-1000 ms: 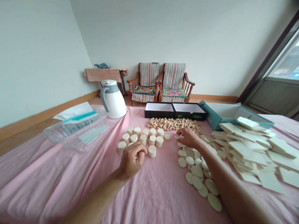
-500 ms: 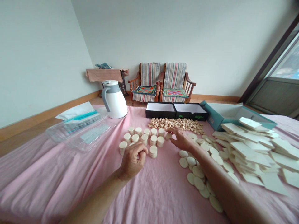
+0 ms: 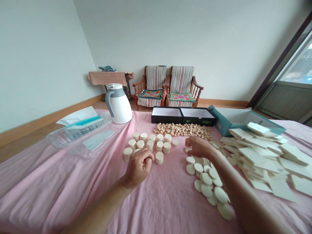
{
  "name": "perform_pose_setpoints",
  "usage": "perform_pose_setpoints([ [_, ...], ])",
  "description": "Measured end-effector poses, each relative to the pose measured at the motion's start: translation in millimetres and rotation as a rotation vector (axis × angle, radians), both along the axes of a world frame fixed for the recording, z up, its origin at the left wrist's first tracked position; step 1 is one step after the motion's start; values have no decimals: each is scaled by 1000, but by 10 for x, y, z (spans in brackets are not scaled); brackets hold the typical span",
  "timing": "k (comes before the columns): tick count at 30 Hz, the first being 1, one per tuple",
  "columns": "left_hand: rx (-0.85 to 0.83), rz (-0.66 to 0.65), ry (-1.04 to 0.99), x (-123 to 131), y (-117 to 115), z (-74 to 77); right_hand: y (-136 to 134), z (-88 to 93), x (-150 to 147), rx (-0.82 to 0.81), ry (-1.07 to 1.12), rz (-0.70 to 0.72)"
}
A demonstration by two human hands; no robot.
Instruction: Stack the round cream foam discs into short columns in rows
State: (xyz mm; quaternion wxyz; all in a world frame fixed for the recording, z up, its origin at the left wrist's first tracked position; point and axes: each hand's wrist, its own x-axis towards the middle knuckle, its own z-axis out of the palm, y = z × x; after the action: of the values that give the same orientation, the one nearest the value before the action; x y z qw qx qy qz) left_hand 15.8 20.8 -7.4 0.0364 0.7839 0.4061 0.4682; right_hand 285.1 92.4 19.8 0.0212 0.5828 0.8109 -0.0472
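Note:
My left hand (image 3: 139,165) is closed in a loose fist beside the stacks of round wooden discs (image 3: 149,145), with nothing showing in it. One short stack (image 3: 159,157) stands just to its right. My right hand (image 3: 198,146) reaches over the right side of the cloth, its fingers curled down on a pale wooden disc (image 3: 188,149). The fingertips are partly hidden. Left of that hand a single disc (image 3: 175,142) lies apart on the cloth, near the end of the back row of stacks. Loose discs (image 3: 206,178) spread in an overlapping heap below the right hand.
Small wooden beads (image 3: 180,129) lie in front of two black boxes (image 3: 166,120). Square wooden pieces (image 3: 258,156) are heaped by a teal box (image 3: 223,125). A white jug (image 3: 121,107) and clear plastic packaging (image 3: 83,136) stand left on the pink cloth (image 3: 156,204).
My right hand has drawn back to the right, leaving a disc by the back row of stacks, and is now at another disc near the heap. My left hand has stayed put.

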Motion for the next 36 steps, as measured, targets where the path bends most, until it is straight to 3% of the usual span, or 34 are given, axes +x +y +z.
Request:
perform_pose_setpoints([
  [7, 1, 3, -11, -12, 13, -13, 4, -83, -54, 36, -88, 69],
  [11, 9, 1, -12, -6, 9, -3, 48, -146, -82, 99, 74, 53],
  [16, 11, -3, -13, -1, 3, 14, 131, -240, -246, 302, 352, 22],
  [21, 8, 7, -13, -5, 0, 22, 158, -343, -392, 399, 448, 46],
  [26, 5, 3, -4, -17, 5, 9, 129, -298, -407, 337, 447, 33],
  [31, -3, 5, -3, -24, 7, 4, 85, -65, -260, 273, 372, -52],
  [36, 7, 8, 2, -15, 4, 17, -82, 127, -62, -2, 173, 35],
])
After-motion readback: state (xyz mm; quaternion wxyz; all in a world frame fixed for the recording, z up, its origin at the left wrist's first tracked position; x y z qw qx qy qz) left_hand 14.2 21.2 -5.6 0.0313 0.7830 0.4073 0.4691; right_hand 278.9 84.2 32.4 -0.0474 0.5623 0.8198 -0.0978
